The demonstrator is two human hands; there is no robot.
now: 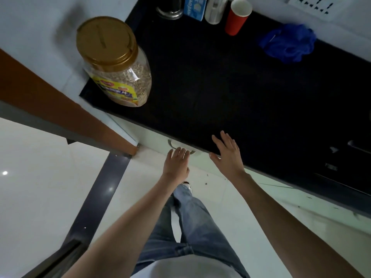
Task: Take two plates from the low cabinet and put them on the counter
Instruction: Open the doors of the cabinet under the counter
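**Kid:** Where are the plates?

**Helper:** I can't see any. They must be behind the white cabinet door [158, 145], which looks shut.

**Kid:** What are the hands doing?

**Helper:** The left hand [176, 161] is open, fingers at the metal handle [172, 144]. The right hand [226, 153] is spread flat at the edge of the counter [230, 87], holding nothing.

**Kid:** What next?

**Helper:** I think: curl fingers round the handle, pull slowly. There's bare counter past the jar [116, 61].

jar [114, 61] on counter [220, 87] left, cup [237, 16] behind
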